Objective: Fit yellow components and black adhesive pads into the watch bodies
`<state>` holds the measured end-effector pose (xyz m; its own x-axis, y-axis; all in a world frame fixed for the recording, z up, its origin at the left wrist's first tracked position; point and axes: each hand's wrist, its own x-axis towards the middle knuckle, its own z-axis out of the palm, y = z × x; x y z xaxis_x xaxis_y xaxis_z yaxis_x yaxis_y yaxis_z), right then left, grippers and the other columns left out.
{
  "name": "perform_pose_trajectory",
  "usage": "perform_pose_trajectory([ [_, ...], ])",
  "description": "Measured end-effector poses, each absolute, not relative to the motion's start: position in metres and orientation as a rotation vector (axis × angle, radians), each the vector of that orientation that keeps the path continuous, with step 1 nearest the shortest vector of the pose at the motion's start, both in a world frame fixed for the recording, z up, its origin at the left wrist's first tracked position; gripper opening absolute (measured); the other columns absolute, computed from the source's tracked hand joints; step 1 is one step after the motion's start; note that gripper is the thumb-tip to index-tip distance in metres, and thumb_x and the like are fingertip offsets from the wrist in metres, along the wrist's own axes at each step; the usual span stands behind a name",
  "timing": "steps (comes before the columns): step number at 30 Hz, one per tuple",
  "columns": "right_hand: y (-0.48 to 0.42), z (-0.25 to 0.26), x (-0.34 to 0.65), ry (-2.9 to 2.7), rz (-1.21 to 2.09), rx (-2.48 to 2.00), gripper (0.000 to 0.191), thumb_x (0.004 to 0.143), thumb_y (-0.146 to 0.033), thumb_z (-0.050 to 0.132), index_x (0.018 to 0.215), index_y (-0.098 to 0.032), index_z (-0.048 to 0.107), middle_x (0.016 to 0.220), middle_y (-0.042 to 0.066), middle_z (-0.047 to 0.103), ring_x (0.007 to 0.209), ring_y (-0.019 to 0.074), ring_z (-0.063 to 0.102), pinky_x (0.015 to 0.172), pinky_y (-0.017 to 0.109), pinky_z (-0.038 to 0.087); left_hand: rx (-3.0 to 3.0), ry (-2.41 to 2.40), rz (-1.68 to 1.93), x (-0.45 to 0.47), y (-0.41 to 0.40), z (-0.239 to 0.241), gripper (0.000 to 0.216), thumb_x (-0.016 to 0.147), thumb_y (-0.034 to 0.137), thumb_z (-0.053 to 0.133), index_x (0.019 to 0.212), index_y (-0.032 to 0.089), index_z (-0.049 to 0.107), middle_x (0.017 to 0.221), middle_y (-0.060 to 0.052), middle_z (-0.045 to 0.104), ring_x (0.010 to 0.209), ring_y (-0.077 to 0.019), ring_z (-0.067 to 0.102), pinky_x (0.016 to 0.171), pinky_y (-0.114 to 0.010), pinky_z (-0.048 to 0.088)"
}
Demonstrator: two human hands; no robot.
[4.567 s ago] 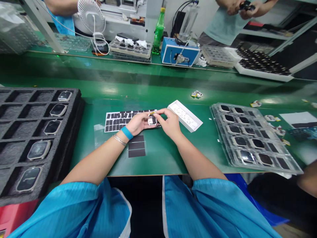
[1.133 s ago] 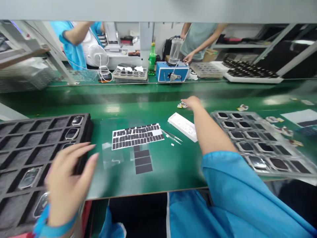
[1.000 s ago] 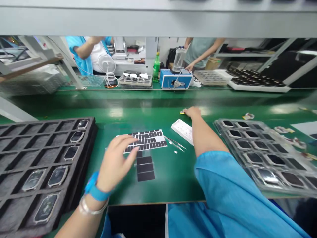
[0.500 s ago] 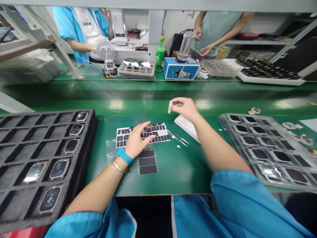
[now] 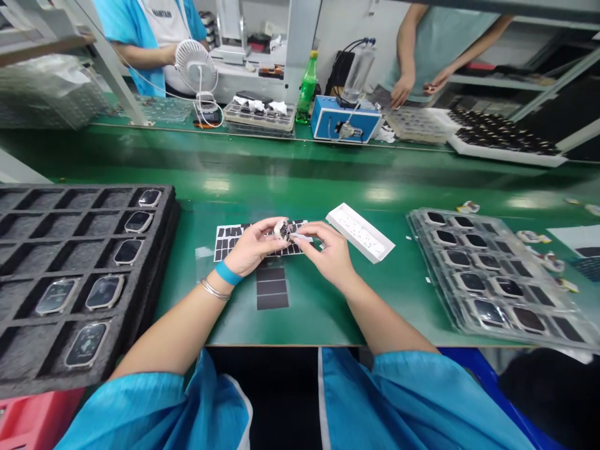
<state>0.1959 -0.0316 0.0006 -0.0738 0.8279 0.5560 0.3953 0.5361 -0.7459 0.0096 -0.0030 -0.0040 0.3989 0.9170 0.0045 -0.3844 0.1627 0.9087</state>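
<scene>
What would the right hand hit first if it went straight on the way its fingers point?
Probably the small silver part held by the left hand. The right hand seems to be touching it, though depth is hard to judge here.

Long green-topped workbench [image 5: 300,164] spanning the room, smooth white wall [image 5: 342,31] behind, pale metal shelving [image 5: 497,80] along the far right.

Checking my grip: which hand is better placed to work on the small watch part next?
Right, probably: the right hand holds tweezers at the watch part; the left hand is busy gripping it.
</scene>
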Motion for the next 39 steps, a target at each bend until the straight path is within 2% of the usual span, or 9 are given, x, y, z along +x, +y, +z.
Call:
perform_pose_trajectory([
  [2, -0.035, 0.002, 0.193, -1.773, 0.363, -0.980, 0.004, 0.088, -0.027, 0.067, 0.088, -0.025, 0.070, 0.093, 0.005, 0.073, 0.092, 0.0212, 0.068, 0.087, 0.040, 0.056, 1.016, 0.657, 1.036, 0.011, -0.005, -0.004, 0.051, 0.056, 0.019, 0.090, 0.104, 0.018, 0.071, 0.103, -0.005, 0.073, 0.087, -0.0158, 0.069, 0.086, -0.032, 0.058],
  [5, -0.038, 0.000, 0.189, -1.817, 0.238, -0.935, 0.006, 0.089, -0.024, 0.066, 0.088, -0.024, 0.071, 0.091, 0.005, 0.073, 0.086, 0.0201, 0.068, 0.080, 0.037, 0.057, 1.108, 0.655, 1.063, 0.012, -0.006, -0.007, 0.052, 0.054, 0.019, 0.090, 0.102, 0.018, 0.070, 0.101, -0.005, 0.072, 0.086, -0.0161, 0.069, 0.080, -0.029, 0.059],
  [11, -0.037, -0.008, 0.183, -1.793, 0.144, -0.915, 0.013, 0.089, -0.020, 0.061, 0.086, -0.025, 0.073, 0.089, 0.005, 0.074, 0.083, 0.0197, 0.068, 0.076, 0.037, 0.057, 1.276, 0.659, 1.186, 0.012, -0.006, -0.012, 0.060, 0.057, 0.019, 0.090, 0.110, 0.022, 0.062, 0.097, -0.002, 0.068, 0.088, -0.0149, 0.068, 0.077, -0.025, 0.058],
  [18, -0.035, -0.015, 0.179, -1.734, 0.150, -0.932, 0.016, 0.087, -0.018, 0.060, 0.084, -0.027, 0.073, 0.089, 0.003, 0.074, 0.083, 0.0203, 0.069, 0.092, 0.044, 0.055, 1.244, 0.752, 1.287, 0.021, -0.015, -0.017, 0.057, 0.057, 0.028, 0.091, 0.106, 0.023, 0.061, 0.102, -0.002, 0.064, 0.086, -0.0131, 0.067, 0.075, -0.024, 0.058],
  [26, -0.033, -0.014, 0.184, -1.804, 0.180, -0.981, 0.014, 0.090, -0.021, 0.058, 0.083, -0.027, 0.069, 0.094, 0.003, 0.074, 0.089, 0.0203, 0.068, 0.096, 0.046, 0.051, 1.295, 0.794, 1.308, 0.023, -0.016, -0.016, 0.053, 0.059, 0.029, 0.089, 0.103, 0.022, 0.060, 0.099, -0.001, 0.063, 0.087, -0.0149, 0.067, 0.076, -0.027, 0.057],
  [32, -0.032, -0.009, 0.182, -1.860, 0.086, -0.962, 0.013, 0.088, -0.015, 0.055, 0.082, -0.024, 0.062, 0.092, 0.005, 0.070, 0.090, 0.0221, 0.063, 0.083, 0.041, 0.053, 1.177, 0.756, 1.269, 0.023, -0.015, -0.016, 0.053, 0.057, 0.026, 0.090, 0.103, 0.023, 0.062, 0.100, -0.001, 0.065, 0.086, -0.0132, 0.067, 0.080, -0.026, 0.056],
  [36, -0.021, 0.007, 0.218, -1.731, -0.051, -1.163, 0.014, 0.086, -0.014, 0.053, 0.080, -0.024, 0.061, 0.094, 0.005, 0.069, 0.095, 0.0239, 0.063, 0.088, 0.042, 0.050, 1.017, 0.663, 1.111, 0.020, -0.014, -0.015, 0.055, 0.063, 0.033, 0.087, 0.111, 0.025, 0.062, 0.106, -0.003, 0.069, 0.092, -0.0159, 0.069, 0.086, -0.030, 0.056],
  [39, -0.011, 0.020, 0.265, -1.619, -0.112, -1.586, 0.012, 0.083, -0.016, 0.056, 0.077, -0.022, 0.064, 0.092, 0.008, 0.070, 0.096, 0.0276, 0.064, 0.093, 0.047, 0.047, 0.932, 0.609, 1.010, 0.016, -0.013, -0.016, 0.056, 0.067, 0.037, 0.085, 0.116, 0.025, 0.061, 0.106, -0.004, 0.070, 0.095, -0.0191, 0.070, 0.090, -0.035, 0.056],
])
